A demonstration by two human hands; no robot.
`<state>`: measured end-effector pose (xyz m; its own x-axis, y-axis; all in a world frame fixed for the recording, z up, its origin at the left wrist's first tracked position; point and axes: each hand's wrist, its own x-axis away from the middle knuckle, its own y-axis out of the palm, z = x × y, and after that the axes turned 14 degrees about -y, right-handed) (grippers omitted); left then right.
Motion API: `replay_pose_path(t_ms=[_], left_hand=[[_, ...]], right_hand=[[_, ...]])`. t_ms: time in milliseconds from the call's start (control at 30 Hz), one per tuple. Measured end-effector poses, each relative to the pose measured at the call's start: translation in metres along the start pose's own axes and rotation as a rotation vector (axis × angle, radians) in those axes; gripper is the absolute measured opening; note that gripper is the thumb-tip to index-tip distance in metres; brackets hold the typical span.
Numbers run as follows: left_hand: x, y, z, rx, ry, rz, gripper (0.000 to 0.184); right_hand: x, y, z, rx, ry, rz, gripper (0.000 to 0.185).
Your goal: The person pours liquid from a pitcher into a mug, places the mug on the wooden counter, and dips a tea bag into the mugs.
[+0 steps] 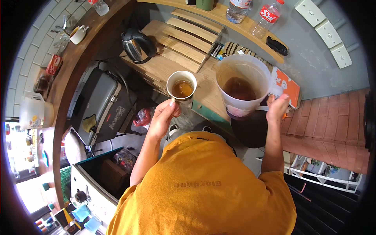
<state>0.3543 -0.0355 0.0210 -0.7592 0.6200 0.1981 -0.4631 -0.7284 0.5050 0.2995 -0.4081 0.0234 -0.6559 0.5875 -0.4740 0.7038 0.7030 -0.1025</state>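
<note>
My left hand (166,113) is closed on the near side of a white-rimmed cup (171,88), which has amber-brown liquid and small bubbles inside. To the right, my right hand (277,107) grips the handle of a large translucent plastic pitcher (239,102). Dark brown liquid fills part of the pitcher, and a pinkish pattern shows low on its outside. Both vessels are held up roughly level in front of me, a short gap apart. The pitcher's lower wall hides part of what lies below it.
Beyond the cup, a steel-and-black kettle (137,46) stands on the wooden desk (168,69) beside a slatted rack (188,41). Water bottles (266,18) line the shelf above. An orange notebook (289,84) lies right of the pitcher. A dark case (98,102) and open bin (94,172) are at left.
</note>
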Motion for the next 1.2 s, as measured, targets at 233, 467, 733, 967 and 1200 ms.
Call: replay_pose_path(t_ms=[233,467,733,967,1200], left_hand=[[0.02,-0.003,0.007,-0.002,0.039,0.077,0.036],[0.032,0.003,0.006,0.0,0.026,0.09,0.036],[0.03,0.018,0.002,0.021,0.055,0.106,0.037],[0.027,0.03,-0.001,0.022,0.076,0.116,0.037],[0.018,0.042,-0.001,0.107,0.104,0.153,0.035]], right_hand=[[0.03,0.036,0.077,0.066,-0.131,0.093,0.055],[0.044,0.065,0.122,-0.105,-0.039,0.224,0.046],[0.048,0.069,0.165,-0.032,-0.159,0.286,0.042],[0.056,0.063,0.162,-0.187,0.121,0.442,0.039],[0.064,0.047,0.158,-0.177,0.129,0.207,0.05]])
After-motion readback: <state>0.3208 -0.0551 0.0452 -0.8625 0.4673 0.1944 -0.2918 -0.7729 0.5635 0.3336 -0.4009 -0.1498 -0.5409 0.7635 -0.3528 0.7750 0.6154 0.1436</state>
